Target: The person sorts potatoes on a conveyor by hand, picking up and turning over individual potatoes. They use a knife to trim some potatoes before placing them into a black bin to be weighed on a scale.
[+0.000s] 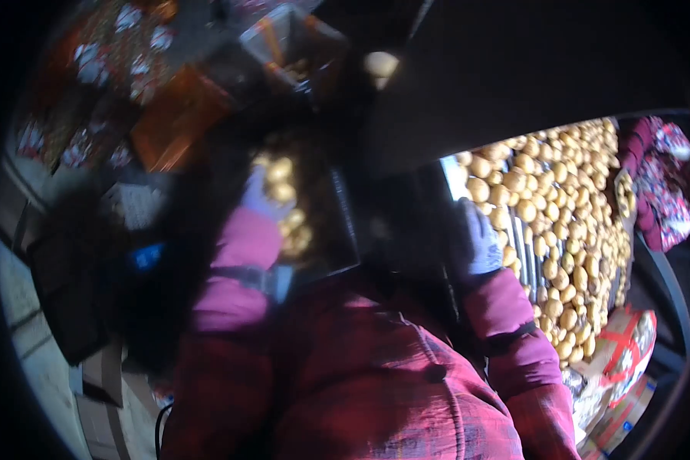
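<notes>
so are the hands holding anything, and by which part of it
Can't be told: the left hand is blurred against potatoes, the right hand is beside more potatoes, and neither shows a clear hold.

A produce-sorting workplace — potatoes [571, 199] crowd a bed of metal rollers [523, 244], a taped carton [602, 357] nearby.

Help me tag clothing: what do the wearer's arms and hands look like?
The left hand and right hand appear to wear pale bluish-lilac gloves. Magenta forearm covers carry dark bands; above them, the right sleeve is red-and-dark plaid. Blur hides finer markings.
</notes>
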`<state>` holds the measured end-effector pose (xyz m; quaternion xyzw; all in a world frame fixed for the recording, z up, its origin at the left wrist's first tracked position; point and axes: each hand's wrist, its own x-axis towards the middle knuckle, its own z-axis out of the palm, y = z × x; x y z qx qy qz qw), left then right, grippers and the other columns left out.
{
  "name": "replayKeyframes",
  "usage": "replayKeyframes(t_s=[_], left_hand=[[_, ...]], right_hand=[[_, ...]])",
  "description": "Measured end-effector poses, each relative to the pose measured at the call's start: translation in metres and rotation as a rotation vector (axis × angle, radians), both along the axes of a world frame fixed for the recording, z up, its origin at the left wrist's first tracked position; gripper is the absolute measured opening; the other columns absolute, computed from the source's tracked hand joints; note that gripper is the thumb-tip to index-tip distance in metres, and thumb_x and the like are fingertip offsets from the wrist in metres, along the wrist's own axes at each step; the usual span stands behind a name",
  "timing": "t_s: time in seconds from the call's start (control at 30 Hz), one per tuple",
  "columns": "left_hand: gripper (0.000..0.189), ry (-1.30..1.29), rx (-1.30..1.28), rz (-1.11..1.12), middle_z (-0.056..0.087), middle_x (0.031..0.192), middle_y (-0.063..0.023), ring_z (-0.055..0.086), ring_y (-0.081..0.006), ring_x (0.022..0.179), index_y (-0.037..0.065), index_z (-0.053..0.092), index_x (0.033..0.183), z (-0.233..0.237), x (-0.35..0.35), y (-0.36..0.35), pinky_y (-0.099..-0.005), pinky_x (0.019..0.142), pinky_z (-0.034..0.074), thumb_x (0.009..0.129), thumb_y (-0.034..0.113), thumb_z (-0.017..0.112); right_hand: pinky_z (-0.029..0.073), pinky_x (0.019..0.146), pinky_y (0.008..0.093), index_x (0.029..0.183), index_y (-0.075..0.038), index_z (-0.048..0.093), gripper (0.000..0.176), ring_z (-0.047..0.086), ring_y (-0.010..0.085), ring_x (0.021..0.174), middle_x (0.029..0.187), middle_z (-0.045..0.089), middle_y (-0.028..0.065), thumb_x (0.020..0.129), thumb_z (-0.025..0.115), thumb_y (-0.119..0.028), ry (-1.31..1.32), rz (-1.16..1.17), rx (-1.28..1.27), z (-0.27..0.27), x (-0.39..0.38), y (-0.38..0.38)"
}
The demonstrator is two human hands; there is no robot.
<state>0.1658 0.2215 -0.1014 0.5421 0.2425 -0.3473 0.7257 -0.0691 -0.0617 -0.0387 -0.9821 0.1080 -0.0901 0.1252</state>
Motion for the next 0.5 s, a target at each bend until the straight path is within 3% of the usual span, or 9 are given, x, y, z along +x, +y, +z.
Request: replayKeyframes(t_s=[0.03,0.07,0.13,0.17,0.27,0.33,0.4,0.47,0.5], left_hand=[[0.047,0.089,0.0,-0.01,0.041,0.124,-0.0076,0.049,-0.0326,0.104,0.034,0.027,0.135,0.017,0.008,-0.008,-0.0488,0.089,0.042,0.091,0.044,0.043],[0.042,0.146,-0.04,0.134,0.038,0.128,-0.0062,0.043,-0.0343,0.113,0.037,0.03,0.132,-0.04,0.026,0.004,-0.0517,0.092,0.038,0.091,0.041,0.042],[0.031,-0.395,-0.274,-0.494,0.047,0.117,-0.0064,0.05,-0.0317,0.105,0.026,0.043,0.121,-0.073,0.024,0.031,-0.0461,0.085,0.045,0.092,0.036,0.042],[0.027,0.075,-0.295,-0.075,0.053,0.108,-0.0052,0.052,-0.0248,0.102,0.016,0.05,0.113,-0.06,0.014,0.015,-0.0367,0.078,0.047,0.092,0.033,0.046],[0.025,0.011,-0.906,-0.533,0.059,0.097,-0.0043,0.057,-0.0169,0.089,0.01,0.055,0.108,-0.085,-0.005,-0.002,-0.0275,0.068,0.047,0.092,0.03,0.052],[0.025,-0.047,-0.166,-0.72,0.062,0.09,-0.005,0.059,-0.012,0.072,0.008,0.057,0.107,-0.052,-0.022,-0.019,-0.023,0.06,0.045,0.092,0.027,0.054],[0.025,-0.704,0.066,-0.867,0.063,0.085,-0.0066,0.056,-0.0093,0.06,0.005,0.059,0.106,-0.013,-0.06,-0.059,-0.0216,0.056,0.044,0.093,0.026,0.052],[0.028,-0.593,-0.014,-0.921,0.064,0.089,-0.0057,0.058,-0.0091,0.07,0.002,0.058,0.111,0.043,-0.084,-0.105,-0.0226,0.063,0.048,0.094,0.024,0.052],[0.027,-0.949,0.016,-0.972,0.064,0.091,-0.0074,0.06,-0.0132,0.074,0.001,0.058,0.111,0.049,-0.088,-0.125,-0.0253,0.068,0.049,0.092,0.02,0.055]], right_hand=[[0.049,0.082,0.0448,0.13,-0.005,0.045,0.056,0.058,0.0375,0.099,0.117,0.055,0.0224,0.077,0.062,-0.013,-0.025,-0.014,0.01,0.006,0.004,0.005],[0.049,0.078,0.0451,0.129,-0.005,0.046,0.055,0.059,0.0383,0.092,0.114,0.056,0.0224,0.077,0.062,-0.014,-0.015,-0.047,-0.015,0.006,0.003,0.006],[0.049,0.072,0.0449,0.128,-0.008,0.047,0.054,0.061,0.0381,0.081,0.111,0.057,0.0205,0.077,0.061,-0.013,-0.059,-0.071,0.022,0.016,0.008,0.011],[0.049,0.073,0.0447,0.129,-0.01,0.046,0.056,0.06,0.0371,0.084,0.113,0.056,0.0197,0.076,0.062,-0.013,-0.033,-0.095,0.05,0.008,0.004,0.008],[0.044,0.084,0.0471,0.137,-0.012,0.037,0.064,0.055,0.037,0.103,0.126,0.048,0.0201,0.078,0.061,-0.017,0.174,-0.101,0.223,-0.011,-0.004,0.001],[0.044,0.084,0.047,0.137,-0.011,0.037,0.062,0.055,0.0363,0.102,0.126,0.048,0.0192,0.08,0.061,-0.02,0.092,-0.109,0.248,-0.002,-0.005,0.006],[0.044,0.085,0.0463,0.137,-0.012,0.037,0.062,0.054,0.0363,0.101,0.125,0.049,0.0174,0.08,0.061,-0.022,0.001,-0.116,0.244,0.021,-0.009,0.01],[0.044,0.085,0.0455,0.132,-0.013,0.043,0.058,0.054,0.0354,0.101,0.125,0.05,0.0153,0.078,0.062,-0.023,-0.052,-0.165,0.246,0.015,-0.019,0.005],[0.044,0.085,0.0454,0.128,-0.012,0.047,0.055,0.053,0.0351,0.101,0.123,0.051,0.0149,0.077,0.063,-0.022,-0.137,-0.174,0.201,0.013,-0.027,-0.001]])
